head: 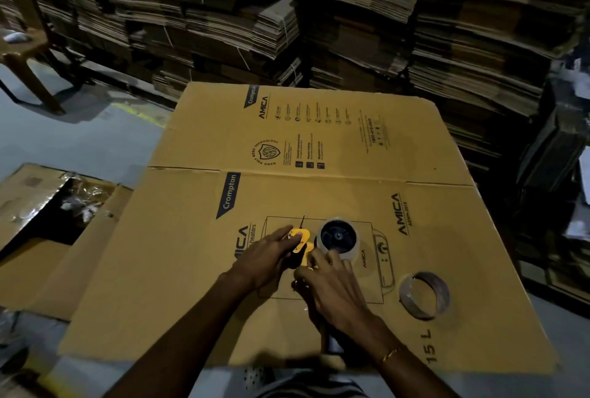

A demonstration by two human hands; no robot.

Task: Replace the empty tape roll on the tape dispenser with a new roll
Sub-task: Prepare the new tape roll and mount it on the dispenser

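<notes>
At the middle of the flattened carton, the left hand grips the yellow front of the tape dispenser, fingers curled round it. The right hand pinches something at the dispenser's rear; what exactly is hidden. Touching its fingertips, the new roll sits on the hub; it looks stiff and fairly weighty, best held by its rim. Well right lies the light, crushable empty core.

Carton warehouse floor

Tall strapped stacks of flattened cartons rise just behind a printed flat Crompton carton lying on grey concrete floor.
</notes>
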